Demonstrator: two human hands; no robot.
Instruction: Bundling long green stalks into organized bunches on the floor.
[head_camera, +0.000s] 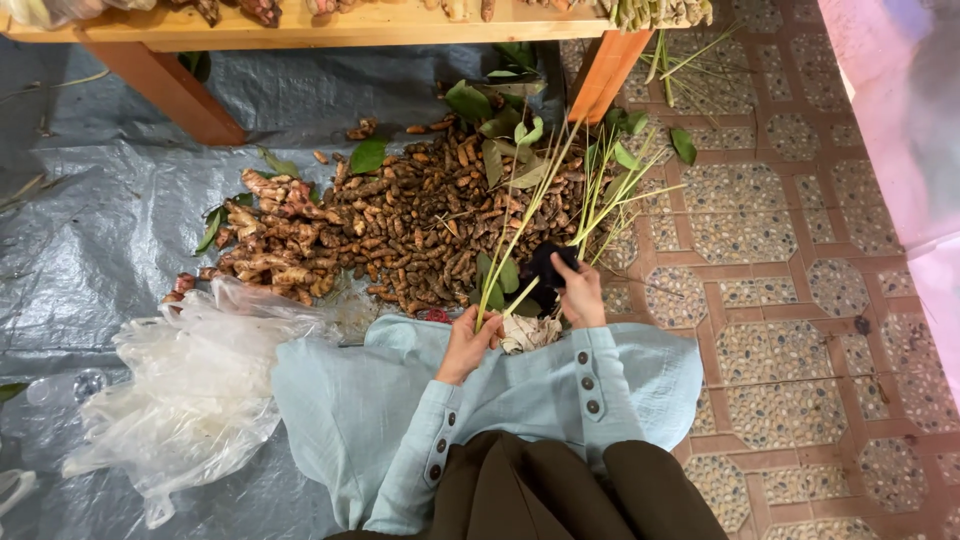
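Note:
My left hand (468, 340) grips the lower end of a bunch of long green stalks (540, 205) that fan up and away toward the table. Close beside it, my right hand (580, 290) is closed on a small black object (547, 264) held against those stalks; what it is I cannot tell. A pale crumpled root clump (527, 333) sits between my hands at the base of the stalks. Just beyond lies a large heap of small brown roots (420, 225), with bigger knobbly rhizomes (270, 235) at its left side.
A grey tarpaulin (90, 240) covers the floor on the left. Crumpled clear plastic bags (190, 390) lie at my left. A wooden table (300, 28) on orange legs stands at the top. Patterned floor tiles (790, 300) fill the right. Loose green leaves (500, 110) lie scattered.

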